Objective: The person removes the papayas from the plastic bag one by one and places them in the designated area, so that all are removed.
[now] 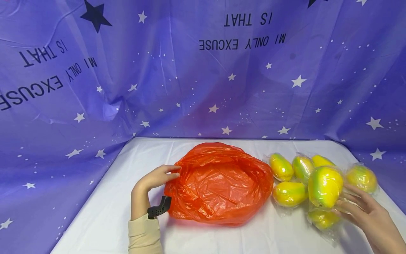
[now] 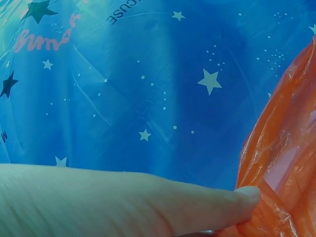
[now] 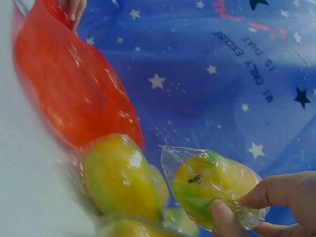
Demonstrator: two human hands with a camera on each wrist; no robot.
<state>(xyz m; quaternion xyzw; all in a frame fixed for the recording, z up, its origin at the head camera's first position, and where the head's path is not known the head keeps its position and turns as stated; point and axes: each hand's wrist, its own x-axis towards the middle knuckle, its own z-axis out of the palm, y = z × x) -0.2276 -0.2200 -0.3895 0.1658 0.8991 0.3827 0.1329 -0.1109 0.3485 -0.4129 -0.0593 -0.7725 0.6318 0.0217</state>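
Observation:
A red plastic bag (image 1: pixel 222 190) lies spread on the table with its mouth gaping. My left hand (image 1: pixel 160 176) pinches the bag's left rim between thumb and fingers; in the left wrist view the thumb (image 2: pixel 217 205) presses on the red film. On the right, my right hand (image 1: pixel 364 208) grips a yellow-green mango (image 1: pixel 326 186) in clear wrap, raised above the others. The right wrist view shows fingers and thumb around this wrapped mango (image 3: pixel 212 180). Beneath it, another wrapped mango (image 1: pixel 323 218) is partly hidden.
Several more wrapped mangoes lie right of the bag, among them one close to its rim (image 1: pixel 289 194) and one at the far right (image 1: pixel 361 178). A white cloth (image 1: pixel 111 211) covers the table. Purple star-printed sheeting (image 1: pixel 190 88) rises behind and at the sides.

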